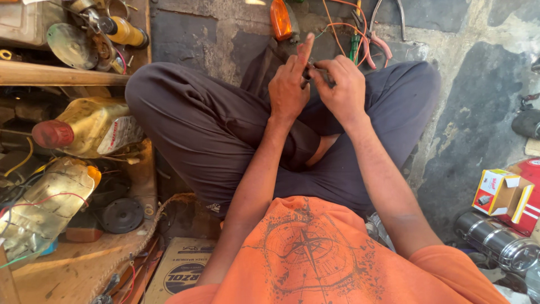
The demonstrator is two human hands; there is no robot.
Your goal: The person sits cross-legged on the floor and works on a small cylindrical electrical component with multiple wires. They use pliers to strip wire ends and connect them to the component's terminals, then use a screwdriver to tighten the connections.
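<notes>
Hands meet over the lap of a person sitting cross-legged in dark grey trousers (214,129) and an orange printed T-shirt (315,253) on a patchy grey stone floor (478,112). The left hand (288,84) has its forefinger raised and pointing away, while its thumb and remaining fingers close toward a small dark part (311,70) held between the two hands; the right hand (342,84) pinches that same piece from the right, fingertips drawn together on it. What the part is cannot be told, for it is mostly hidden by the fingers. Thin orange and green wires (343,25) trail on the floor just beyond the hands, beside red-handled pliers (372,42) and an orange translucent lamp lens (280,19). Judging by this, the step in hand looks like fine fitting or twisting of a small electrical piece, and the next move would call for a steady pinch from both hands and little force. At the left, a wooden shelf (62,73) carries a yellowish plastic oil bottle with a red cap (84,129); near right lie a small red, white and yellow cardboard box (500,194) and a shiny steel cylinder (495,239).
</notes>
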